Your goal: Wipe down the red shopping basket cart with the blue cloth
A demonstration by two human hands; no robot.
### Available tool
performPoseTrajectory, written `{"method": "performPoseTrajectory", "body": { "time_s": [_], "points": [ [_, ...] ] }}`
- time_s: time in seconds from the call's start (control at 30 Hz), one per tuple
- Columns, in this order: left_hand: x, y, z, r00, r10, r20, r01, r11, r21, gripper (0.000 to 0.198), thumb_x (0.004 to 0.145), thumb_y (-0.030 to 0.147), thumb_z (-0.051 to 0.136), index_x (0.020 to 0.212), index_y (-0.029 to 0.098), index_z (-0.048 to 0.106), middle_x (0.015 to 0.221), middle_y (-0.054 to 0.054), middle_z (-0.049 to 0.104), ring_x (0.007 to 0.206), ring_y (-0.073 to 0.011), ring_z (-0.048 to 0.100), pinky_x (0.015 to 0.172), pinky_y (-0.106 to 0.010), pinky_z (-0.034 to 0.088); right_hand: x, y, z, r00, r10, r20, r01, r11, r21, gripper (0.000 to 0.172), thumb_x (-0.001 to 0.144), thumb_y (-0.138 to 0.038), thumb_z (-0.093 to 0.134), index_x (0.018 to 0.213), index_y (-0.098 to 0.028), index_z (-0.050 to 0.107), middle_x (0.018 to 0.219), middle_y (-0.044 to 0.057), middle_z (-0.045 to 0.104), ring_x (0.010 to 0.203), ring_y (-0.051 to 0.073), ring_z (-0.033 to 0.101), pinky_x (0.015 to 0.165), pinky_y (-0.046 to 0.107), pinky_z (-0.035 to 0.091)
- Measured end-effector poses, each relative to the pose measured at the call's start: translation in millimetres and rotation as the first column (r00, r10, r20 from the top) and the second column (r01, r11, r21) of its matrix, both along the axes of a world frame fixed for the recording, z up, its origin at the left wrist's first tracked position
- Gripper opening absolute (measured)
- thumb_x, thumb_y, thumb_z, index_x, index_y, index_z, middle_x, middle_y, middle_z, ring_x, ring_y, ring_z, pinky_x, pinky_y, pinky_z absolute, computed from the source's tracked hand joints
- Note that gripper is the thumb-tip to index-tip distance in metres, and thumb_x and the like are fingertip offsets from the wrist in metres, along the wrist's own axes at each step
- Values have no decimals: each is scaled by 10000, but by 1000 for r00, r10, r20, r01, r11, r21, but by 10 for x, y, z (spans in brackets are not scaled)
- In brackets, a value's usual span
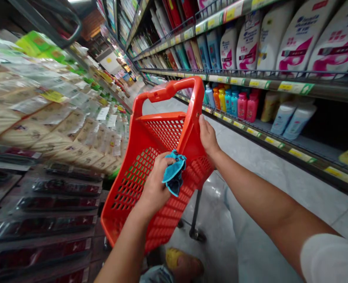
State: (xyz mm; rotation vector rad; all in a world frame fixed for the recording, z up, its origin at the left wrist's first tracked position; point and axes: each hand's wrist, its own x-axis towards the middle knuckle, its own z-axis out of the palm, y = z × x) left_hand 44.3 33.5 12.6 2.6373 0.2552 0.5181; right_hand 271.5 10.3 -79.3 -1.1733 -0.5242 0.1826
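From where I stood, the red cart (193, 181) was in the aisle right in front of the person, between the packets (73, 133) and the shelf (294, 87) of bottles. The left hand (157, 179) had its grip closed around a bunched blue cloth (174, 171), close by the cart's side arm; I couldn't tell whether cloth and plastic touched. The right hand (208, 137) lay against the outside of that arm, its far side hidden, so I couldn't tell how tightly its grip closed.

The cart looked stiff and hard to break, its glossy plastic probably a little slippery, its pierced walls likely keeping it fairly light. With wheels (197, 235) beneath, it would probably roll if pushed; the top handle (160, 94) or a side arm seemed the best hold. The cloth looked soft and limp, easiest pinched in a wad.
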Motion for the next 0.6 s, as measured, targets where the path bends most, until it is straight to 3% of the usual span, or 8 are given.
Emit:
{"method": "performPoseTrajectory", "body": {
  "time_s": [0.13, 0.27, 0.33, 0.47, 0.6],
  "points": [
    [-15, 32, -58, 941, 308, 140, -301, 951, -66, 439, 827, 320, 717, 1222, 234, 546, 1174, -79, 626, 1088, -226, 645, 972, -375, 526, -43, -91, 37, 992, -114, 56, 118, 991, -60, 680, 954, -762, 268, 872, -207, 652, 918, 81, 703, 951, 233, 653, 954, 405, 491],
    [121, 74, -106, 830, 498, 250, -473, 867, -158, 281, 836, 459, 699, 862, 197, 602, 878, -49, 638, 1010, -244, 669, 969, -398, 538, -93, -98, 22, 972, -177, 157, 184, 982, -32, 655, 987, -715, 219, 896, -213, 630, 949, 93, 701, 984, 232, 649, 966, 413, 486],
    [182, 93, -124, 795, 548, 259, -509, 836, -204, 291, 841, 469, 686, 815, 197, 587, 842, -41, 643, 944, -230, 678, 948, -393, 546, -120, -87, -4, 962, -201, 183, 208, 978, -21, 623, 1005, -683, 199, 946, -222, 614, 981, 93, 693, 1007, 227, 649, 967, 408, 486],
    [232, 119, -161, 739, 573, 355, -537, 818, -206, 324, 786, 434, 742, 956, 193, 608, 1040, -70, 663, 993, -220, 659, 965, -379, 526, -166, -91, -48, 947, -221, 235, 240, 969, -56, 587, 962, -742, 283, 1043, -230, 559, 982, 90, 678, 965, 240, 660, 895, 400, 512],
    [246, 92, -224, 644, 626, 440, -623, 763, -173, 559, 683, 376, 837, 1145, 216, 566, 1110, -56, 609, 1024, -223, 622, 963, -379, 497, -189, -114, -55, 945, -167, 281, 199, 976, -89, 669, 843, -827, 468, 1116, -218, 525, 1010, 101, 693, 924, 255, 675, 846, 389, 532]
  ]
}}
